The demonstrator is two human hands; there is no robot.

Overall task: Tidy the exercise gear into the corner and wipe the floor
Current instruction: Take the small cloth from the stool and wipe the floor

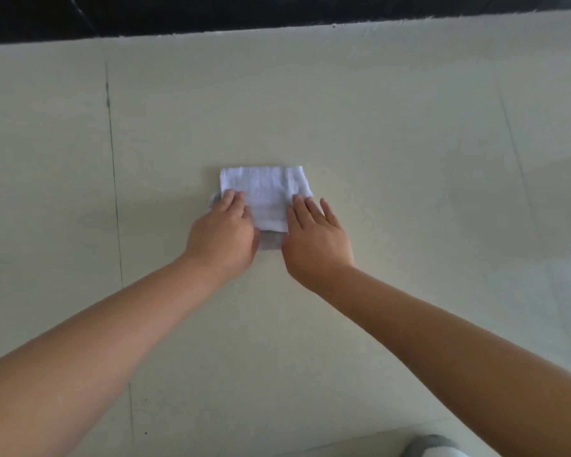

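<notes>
A folded white cloth (267, 192) lies flat on the pale cream tiled floor (376, 127), in the middle of the view. My left hand (223, 230) presses on the cloth's left near corner with its fingers curled over the edge. My right hand (315, 239) rests palm down on the cloth's right near part, fingers spread and flat. Both arms reach forward from the bottom of the view. No exercise gear is in sight.
A dark band (277, 11) runs along the far edge of the floor at the top. Tile joints run away from me at left (112, 159) and right (521, 166). A grey and white rounded object (432, 446) shows at the bottom right edge.
</notes>
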